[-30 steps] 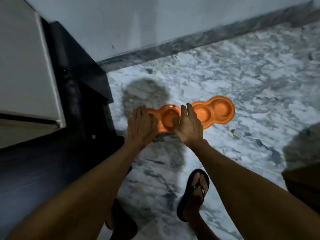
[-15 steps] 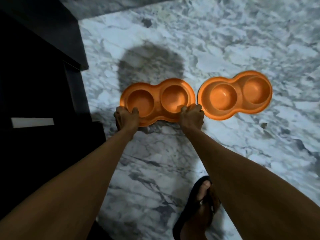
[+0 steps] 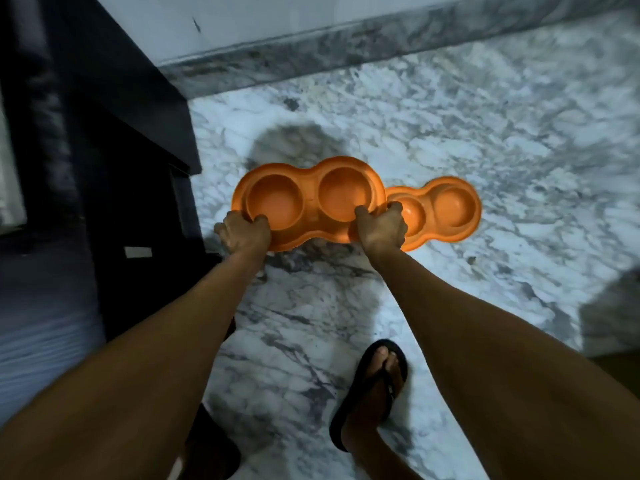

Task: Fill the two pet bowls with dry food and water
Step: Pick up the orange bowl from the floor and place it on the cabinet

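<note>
Two orange double pet bowls show on the marble floor. I hold the nearer orange bowl (image 3: 308, 199) raised off the floor, tilted a little toward me, both its cups empty. My left hand (image 3: 244, 232) grips its near left rim. My right hand (image 3: 381, 226) grips its near right rim, thumb inside the cup. The second orange bowl (image 3: 446, 209) lies on the floor to the right, partly hidden behind the held one, its cups also empty.
A dark cabinet (image 3: 114, 133) stands close on the left. A marble skirting and pale wall (image 3: 346, 50) run along the back. My foot in a black sandal (image 3: 374, 386) rests on the marble floor (image 3: 519, 133) below my right arm.
Both hands closed on the left bowl's rim and lifted it off the floor; it now overlaps the second bowl. The view tilted up, bringing the wall into sight.
</note>
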{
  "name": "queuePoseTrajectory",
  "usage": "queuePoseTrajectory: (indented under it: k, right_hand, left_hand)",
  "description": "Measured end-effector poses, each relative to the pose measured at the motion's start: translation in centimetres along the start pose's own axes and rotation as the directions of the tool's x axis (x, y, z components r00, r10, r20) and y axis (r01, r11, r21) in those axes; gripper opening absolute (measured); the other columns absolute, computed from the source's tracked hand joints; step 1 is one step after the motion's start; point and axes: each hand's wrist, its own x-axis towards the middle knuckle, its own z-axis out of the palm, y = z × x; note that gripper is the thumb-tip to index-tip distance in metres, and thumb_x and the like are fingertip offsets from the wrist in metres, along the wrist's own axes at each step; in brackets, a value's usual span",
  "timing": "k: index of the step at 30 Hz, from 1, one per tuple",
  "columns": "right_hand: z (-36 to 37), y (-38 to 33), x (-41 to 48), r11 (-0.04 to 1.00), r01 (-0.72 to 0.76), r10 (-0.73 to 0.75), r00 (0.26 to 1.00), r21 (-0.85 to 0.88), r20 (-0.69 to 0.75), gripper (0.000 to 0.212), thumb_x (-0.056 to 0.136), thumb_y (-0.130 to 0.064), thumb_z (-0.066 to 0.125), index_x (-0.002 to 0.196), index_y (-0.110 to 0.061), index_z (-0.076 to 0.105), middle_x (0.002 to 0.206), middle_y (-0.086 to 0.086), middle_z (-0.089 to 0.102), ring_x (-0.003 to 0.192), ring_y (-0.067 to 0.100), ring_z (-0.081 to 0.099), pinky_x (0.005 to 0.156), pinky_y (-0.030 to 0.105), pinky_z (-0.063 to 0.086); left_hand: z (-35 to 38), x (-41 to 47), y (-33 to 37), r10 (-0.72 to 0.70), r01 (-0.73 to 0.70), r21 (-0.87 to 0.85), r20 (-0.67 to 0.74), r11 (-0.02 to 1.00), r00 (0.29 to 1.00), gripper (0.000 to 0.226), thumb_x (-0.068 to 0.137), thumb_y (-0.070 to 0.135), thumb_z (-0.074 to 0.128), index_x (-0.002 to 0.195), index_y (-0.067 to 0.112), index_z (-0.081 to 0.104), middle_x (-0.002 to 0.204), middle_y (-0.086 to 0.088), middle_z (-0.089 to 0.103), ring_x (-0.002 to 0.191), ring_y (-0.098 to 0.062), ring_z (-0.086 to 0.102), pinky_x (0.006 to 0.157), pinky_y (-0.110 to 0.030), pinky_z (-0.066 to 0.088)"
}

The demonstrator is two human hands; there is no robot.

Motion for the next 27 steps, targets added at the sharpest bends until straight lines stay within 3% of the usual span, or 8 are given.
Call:
queuePoseTrajectory:
  k: [5,8,12,15,18,22,27]
  right_hand:
    - [-11.2,-9.0,-7.4,0.996,0.074,-0.074,0.997,0.048,-0.006,0.060,0.087,-0.040,0.062,0.136,-0.008,0.045,0.128,0.019,0.060,0.124,0.040,0.051,0.102,0.046,0.043]
    - [-18.2,-14.0,-12.6,0.986,0.121,-0.119,0.993,0.119,-0.023,0.061,0.087,-0.041,0.062,0.137,-0.010,0.046,0.126,0.020,0.061,0.123,0.041,0.052,0.101,0.049,0.043]
    - [-26.4,-20.5,-19.9,0.963,0.163,-0.160,0.987,0.215,-0.029,0.068,0.088,-0.039,0.062,0.148,-0.016,0.040,0.140,0.019,0.053,0.133,0.038,0.042,0.106,0.048,0.038]
    - [-31.2,-24.7,-25.2,0.933,0.215,-0.205,0.977,0.290,-0.065,0.066,0.088,-0.037,0.062,0.148,-0.018,0.042,0.143,0.016,0.052,0.136,0.035,0.039,0.109,0.047,0.035]
    - [-34.8,-28.3,-30.4,0.909,0.238,-0.218,0.971,0.343,-0.097,0.064,0.087,-0.037,0.062,0.146,-0.021,0.045,0.143,0.012,0.052,0.137,0.034,0.038,0.111,0.048,0.036]
    - [-37.3,-31.2,-37.3,0.875,0.299,-0.278,0.954,0.380,-0.110,0.062,0.087,-0.039,0.062,0.144,-0.024,0.045,0.142,0.011,0.051,0.135,0.035,0.041,0.111,0.053,0.036]
    - [-37.2,-32.8,-45.9,0.826,0.377,-0.348,0.926,0.420,-0.147,0.061,0.086,-0.039,0.062,0.143,-0.023,0.047,0.139,0.010,0.056,0.130,0.035,0.047,0.107,0.050,0.041]
  left_hand:
    - [-10.4,-8.9,9.5,0.098,-0.101,-0.104,-0.034,0.989,0.995,0.040,0.085,0.025,0.061,0.114,-0.003,0.063,0.119,-0.027,0.059,0.099,-0.038,0.061,0.080,-0.033,0.045]
    - [-16.9,-14.8,15.0,0.138,-0.144,-0.193,-0.043,0.970,0.989,0.041,0.082,0.030,0.062,0.107,-0.003,0.064,0.115,-0.027,0.060,0.088,-0.031,0.056,0.075,-0.030,0.039]
    - [-24.9,-21.6,20.4,0.208,-0.227,-0.306,-0.092,0.925,0.974,0.060,0.062,0.046,0.051,0.090,-0.006,0.061,0.103,-0.033,0.061,0.084,-0.042,0.063,0.071,-0.044,0.053]
    - [-30.7,-26.4,23.5,0.239,-0.278,-0.327,-0.156,0.903,0.958,0.062,0.060,0.051,0.046,0.088,-0.002,0.062,0.102,-0.030,0.062,0.081,-0.039,0.063,0.072,-0.042,0.054]
    - [-36.8,-31.3,25.9,0.236,-0.292,-0.403,-0.183,0.867,0.954,0.047,0.071,0.039,0.058,0.096,-0.001,0.062,0.108,-0.026,0.059,0.087,-0.037,0.059,0.074,-0.038,0.049]
    - [-43.8,-35.2,26.8,0.237,-0.335,-0.422,-0.267,0.842,0.934,0.044,0.079,0.031,0.067,0.107,-0.003,0.065,0.112,-0.028,0.062,0.100,-0.041,0.061,0.089,-0.041,0.048]
    - [-52.3,-37.6,24.8,0.221,-0.346,-0.464,-0.303,0.815,0.927,0.043,0.080,0.031,0.069,0.113,0.003,0.066,0.118,-0.022,0.061,0.102,-0.040,0.062,0.091,-0.041,0.049]
